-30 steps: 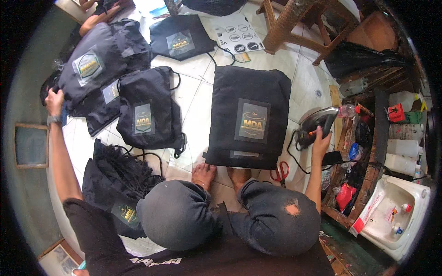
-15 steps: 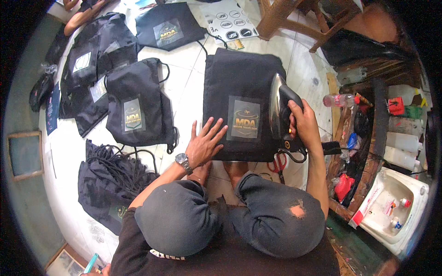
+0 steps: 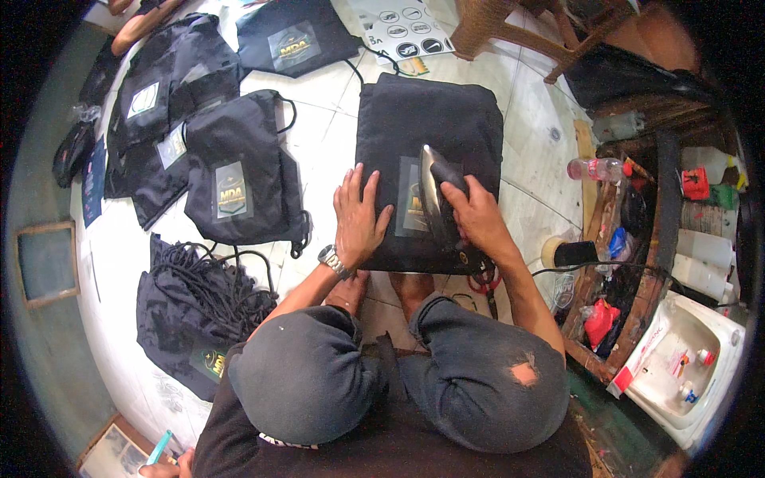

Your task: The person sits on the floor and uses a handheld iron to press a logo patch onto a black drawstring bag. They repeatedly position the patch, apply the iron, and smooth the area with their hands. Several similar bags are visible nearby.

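Head view: a pale tiled floor (image 3: 323,119) underlies the scene, with a brown stool (image 3: 498,24) at the top and a white basin (image 3: 737,334) at the lower right. Several black bags lie to the left: 1 heap (image 3: 191,56) at the upper left, 1 corded pile (image 3: 207,295) at the lower left, and 1 drawstring bag (image 3: 275,143) between these 2, bearing a clear film with a gold emblem. The central bag (image 3: 430,119), also black, lies flat just beyond the person's feet. A white sheet (image 3: 402,28) printed with round emblems lies near the stool. The iron (image 3: 438,195) lies over the right part of the film patch (image 3: 409,179) on the central bag, its tip directed away from the person; whether its soleplate touches the film cannot be told. Of the 2 hands, the right hand (image 3: 480,217) is wrapped around the iron's handle; the left hand (image 3: 360,215) rests flat on the bag's left edge, fingers extended, thumb spread toward the film. A clear bottle (image 3: 598,169) with a red cap lies at the right. Red-handled scissors (image 3: 491,288) lie beside the bag's near right corner. A metal watch (image 3: 333,260) encircles the left wrist.
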`<state>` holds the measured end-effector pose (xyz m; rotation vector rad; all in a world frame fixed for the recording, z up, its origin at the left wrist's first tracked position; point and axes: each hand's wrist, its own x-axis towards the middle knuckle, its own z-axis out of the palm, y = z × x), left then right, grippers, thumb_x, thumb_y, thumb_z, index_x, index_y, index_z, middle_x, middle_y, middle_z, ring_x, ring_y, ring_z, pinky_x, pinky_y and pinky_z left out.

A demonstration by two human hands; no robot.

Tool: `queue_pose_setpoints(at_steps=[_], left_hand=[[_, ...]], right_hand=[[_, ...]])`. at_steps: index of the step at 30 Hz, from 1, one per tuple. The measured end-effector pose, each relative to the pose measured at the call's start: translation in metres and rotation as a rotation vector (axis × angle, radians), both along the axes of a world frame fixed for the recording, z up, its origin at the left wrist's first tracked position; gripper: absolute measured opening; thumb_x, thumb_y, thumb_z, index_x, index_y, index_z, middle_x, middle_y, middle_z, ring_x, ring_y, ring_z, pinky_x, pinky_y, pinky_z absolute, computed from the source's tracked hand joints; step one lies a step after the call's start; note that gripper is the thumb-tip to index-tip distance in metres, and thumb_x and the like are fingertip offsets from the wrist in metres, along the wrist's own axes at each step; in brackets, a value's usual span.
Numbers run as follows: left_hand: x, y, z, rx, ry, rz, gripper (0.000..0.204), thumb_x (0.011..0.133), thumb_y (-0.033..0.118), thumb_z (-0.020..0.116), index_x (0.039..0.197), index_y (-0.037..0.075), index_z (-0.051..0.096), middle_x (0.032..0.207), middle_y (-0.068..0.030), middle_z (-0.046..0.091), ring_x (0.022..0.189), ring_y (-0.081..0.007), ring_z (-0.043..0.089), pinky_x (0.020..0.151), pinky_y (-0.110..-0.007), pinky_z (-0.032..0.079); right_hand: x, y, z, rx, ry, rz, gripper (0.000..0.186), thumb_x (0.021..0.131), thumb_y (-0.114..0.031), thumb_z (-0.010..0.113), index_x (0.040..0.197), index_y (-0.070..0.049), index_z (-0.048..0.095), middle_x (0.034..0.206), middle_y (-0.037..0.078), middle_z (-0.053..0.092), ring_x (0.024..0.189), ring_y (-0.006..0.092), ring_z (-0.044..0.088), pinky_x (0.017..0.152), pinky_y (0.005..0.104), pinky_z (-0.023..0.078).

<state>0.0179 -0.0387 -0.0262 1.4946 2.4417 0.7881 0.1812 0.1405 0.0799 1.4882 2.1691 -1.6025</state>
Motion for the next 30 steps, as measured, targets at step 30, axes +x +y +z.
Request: queue_pose_setpoints(at_steps=[30], left_hand=[[-0.037, 0.083, -0.007, -0.28, -0.291, 0.051, 0.147, 0.057, 0.056, 0.097, 0.167, 0.022, 0.006, 0.173, -0.017, -0.005, 0.149, -0.0473, 0.027, 0.106, -0.069, 0.039]], right_hand=[[0.061, -0.043, 0.006, 0.162, -0.284, 0.426, 0.061, 0.103, -0.05, 0.056, 0.106, 0.01, 0.063, 0.092, 0.036, 0.068, 0.092, 0.0502, 0.07, 0.079, 0.0508, 0.052]])
